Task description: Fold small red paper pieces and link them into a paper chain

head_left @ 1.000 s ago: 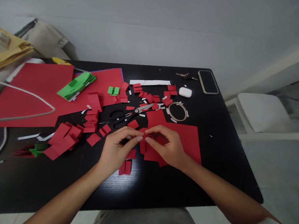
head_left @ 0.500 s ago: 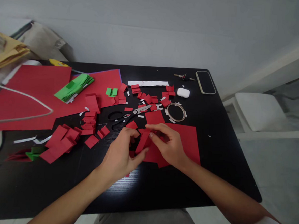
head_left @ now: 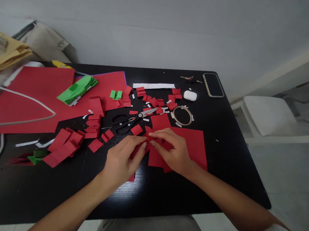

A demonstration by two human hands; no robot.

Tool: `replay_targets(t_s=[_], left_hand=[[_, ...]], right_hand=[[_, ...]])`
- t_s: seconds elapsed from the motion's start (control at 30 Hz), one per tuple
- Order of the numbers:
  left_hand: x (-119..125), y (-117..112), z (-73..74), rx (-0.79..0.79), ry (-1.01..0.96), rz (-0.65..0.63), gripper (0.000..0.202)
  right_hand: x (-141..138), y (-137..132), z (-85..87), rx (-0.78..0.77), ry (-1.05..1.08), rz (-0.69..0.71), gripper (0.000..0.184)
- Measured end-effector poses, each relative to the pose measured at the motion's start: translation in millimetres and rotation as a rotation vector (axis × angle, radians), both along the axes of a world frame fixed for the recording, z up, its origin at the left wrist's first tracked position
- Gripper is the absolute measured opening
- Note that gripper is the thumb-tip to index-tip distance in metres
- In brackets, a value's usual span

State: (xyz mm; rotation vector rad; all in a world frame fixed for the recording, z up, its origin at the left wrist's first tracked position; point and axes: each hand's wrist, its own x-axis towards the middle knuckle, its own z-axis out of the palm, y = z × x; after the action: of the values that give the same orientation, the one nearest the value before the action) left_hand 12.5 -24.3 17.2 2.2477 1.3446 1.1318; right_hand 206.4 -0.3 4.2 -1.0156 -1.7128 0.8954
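Note:
Both hands meet over a small piece of red paper near the table's middle. My left hand pinches its left side between thumb and forefinger. My right hand pinches the right side, fingertips almost touching the left ones. Much of the piece is hidden by the fingers, so its folds cannot be made out. Flat red sheets lie under and beside my right hand. Just beyond the hands rest black-handled scissors, blades pointing right. Small folded red pieces are scattered around them.
A tape roll with white bits on its rim lies right of the scissors. Farther back are a white case, keys and a phone. Green folded paper sits on large red sheets at left. A white cable crosses there.
My left thumb and forefinger have closed on the red paper, and its raised flap has come down between the fingertips. My right hand stays nearly in place, pinching.

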Motion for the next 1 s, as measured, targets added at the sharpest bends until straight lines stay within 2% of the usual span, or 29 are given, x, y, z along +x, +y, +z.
replay_targets(t_s=[0.13,0.3,0.47,0.57,0.67,0.77,0.9,1.0], left_hand=[[1.1,-0.1,1.9,0.001,-0.012,0.021,0.014],[2.4,-1.4,4.5,-0.014,-0.047,-0.005,0.015],[-0.2,-4.3,3.4,-0.085,-0.079,-0.064,0.024],[-4.7,-5.3,0.8,-0.110,-0.067,-0.141,0.038],[-9.6,-4.7,0.0,-0.109,0.004,-0.231,0.054],[-13.1,-2.0,2.0,-0.064,0.139,-0.335,0.061],[-17.8,2.9,5.1,-0.024,0.248,-0.385,0.059],[-22.4,5.8,4.7,0.002,0.267,-0.370,0.045]], right_hand=[[0.3,-0.1,-0.2,0.051,-0.003,0.013,0.023],[0.7,-1.2,0.2,0.035,0.024,-0.008,0.022],[0.6,-0.9,2.1,-0.014,0.065,-0.018,0.019],[1.0,0.6,2.5,-0.057,0.097,-0.007,0.018],[2.1,1.9,2.2,-0.105,0.128,-0.010,0.018],[3.6,2.6,2.5,-0.143,0.146,0.014,0.017],[5.1,4.2,4.2,-0.212,0.150,0.104,0.017],[5.6,5.6,4.9,-0.264,0.182,0.145,0.016]])
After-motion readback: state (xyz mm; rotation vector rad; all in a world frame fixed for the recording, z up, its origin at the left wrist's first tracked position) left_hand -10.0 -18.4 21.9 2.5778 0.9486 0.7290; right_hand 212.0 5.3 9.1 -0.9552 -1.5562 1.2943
